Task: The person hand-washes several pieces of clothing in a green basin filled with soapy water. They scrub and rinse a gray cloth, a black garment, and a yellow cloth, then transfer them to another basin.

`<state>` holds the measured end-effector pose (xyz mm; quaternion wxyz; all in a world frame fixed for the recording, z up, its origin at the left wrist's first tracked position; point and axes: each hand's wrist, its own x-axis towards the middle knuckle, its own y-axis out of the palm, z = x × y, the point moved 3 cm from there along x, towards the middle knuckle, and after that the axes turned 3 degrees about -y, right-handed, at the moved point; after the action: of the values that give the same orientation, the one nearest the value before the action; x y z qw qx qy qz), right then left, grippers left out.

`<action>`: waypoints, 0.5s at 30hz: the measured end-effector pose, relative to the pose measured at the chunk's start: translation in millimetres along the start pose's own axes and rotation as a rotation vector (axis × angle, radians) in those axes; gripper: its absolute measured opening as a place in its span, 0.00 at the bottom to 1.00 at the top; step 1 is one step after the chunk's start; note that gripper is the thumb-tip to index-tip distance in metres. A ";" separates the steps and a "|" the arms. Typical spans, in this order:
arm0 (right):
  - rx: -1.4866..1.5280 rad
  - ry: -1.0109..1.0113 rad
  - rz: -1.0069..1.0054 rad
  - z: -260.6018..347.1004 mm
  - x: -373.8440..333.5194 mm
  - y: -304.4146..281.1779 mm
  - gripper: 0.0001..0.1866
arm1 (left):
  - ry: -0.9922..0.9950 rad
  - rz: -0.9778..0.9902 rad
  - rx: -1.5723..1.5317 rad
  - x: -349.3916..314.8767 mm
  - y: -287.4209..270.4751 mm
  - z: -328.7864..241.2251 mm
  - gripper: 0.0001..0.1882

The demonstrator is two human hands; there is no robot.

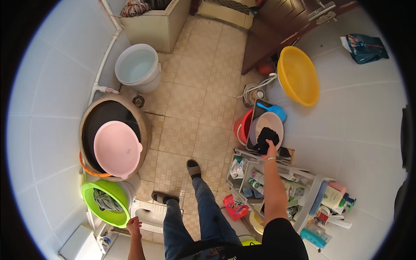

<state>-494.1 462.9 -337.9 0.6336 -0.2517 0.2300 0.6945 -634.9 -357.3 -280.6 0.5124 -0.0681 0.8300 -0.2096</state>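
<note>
My right hand [270, 151] reaches out to the right, closed round a bunched black cloth [267, 137]. The cloth is over a pale beige basin [273, 119], covering part of its near rim. Beside that basin, a blue dipper [274, 111] and a red bucket [244, 126] stand close together. My left hand [134, 225] is low on the left, fingers curled, at the edge of a lime-green basin [89, 203]. Whether it touches the rim or pinches anything, I cannot tell. Grey-green fabric [106, 201] lies in the green basin.
A pink basin [117, 149] sits on a big dark-mouthed vat [89, 125]. Beyond it stands a white bucket of water [138, 65]. A yellow basin [299, 76] leans on the right wall. A shelf rack [299, 208] crowded with bottles is under my right arm. A squat toilet [149, 216] lies by my feet.
</note>
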 end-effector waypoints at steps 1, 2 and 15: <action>-0.176 0.053 -0.161 -1.5 0.4 10.2 0.32 | 0.000 -0.046 0.042 -3.4 -9.7 0.8 0.11; -0.359 0.083 -0.329 3.2 1.1 10.2 0.38 | -0.011 -0.069 0.079 -9.6 -11.5 -2.2 0.11; -0.692 -0.244 -0.387 -52.2 126.0 -41.8 0.31 | -0.071 -0.198 0.152 -30.0 -15.5 16.0 0.10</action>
<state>-458.4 529.7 -458.8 0.6532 -0.4043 -0.1452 0.6235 -608.4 -365.9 -255.7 0.5218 -0.1179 0.7824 -0.3188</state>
